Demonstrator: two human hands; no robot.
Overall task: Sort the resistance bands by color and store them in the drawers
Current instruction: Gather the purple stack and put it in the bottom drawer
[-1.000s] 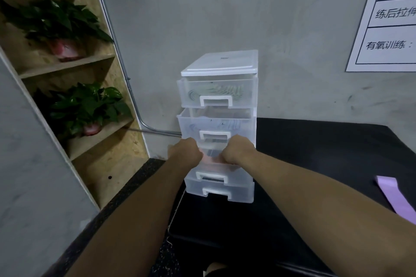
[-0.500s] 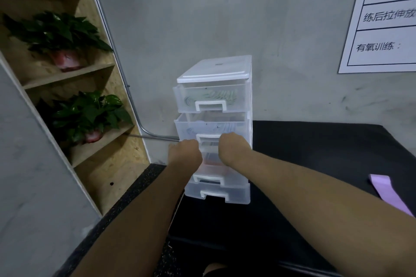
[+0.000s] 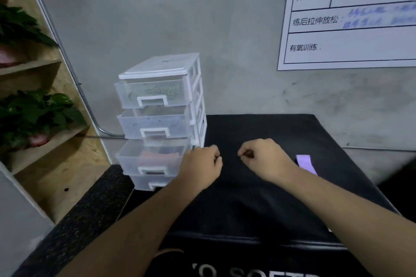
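A clear plastic drawer tower (image 3: 159, 69) with several drawers stands at the left end of a black padded bench (image 3: 258, 198). Its third drawer (image 3: 148, 155) is pulled out and holds a reddish band (image 3: 157, 155). A purple resistance band (image 3: 305, 163) lies on the bench at the right, partly behind my right wrist. My left hand (image 3: 202, 163) hovers just right of the open drawer, fingers curled, holding nothing. My right hand (image 3: 262, 156) hovers over the bench near the purple band, fingers curled and empty too.
A wooden shelf (image 3: 33, 150) with potted green plants (image 3: 33, 117) stands at the left. A grey wall runs behind, with a white printed chart (image 3: 351, 18) at the upper right. A metal pipe (image 3: 99, 126) runs down beside the shelf.
Both hands have left the third drawer and moved right over the bench. The drawer stays pulled out. The view has swung right, bringing the purple band closer to centre.
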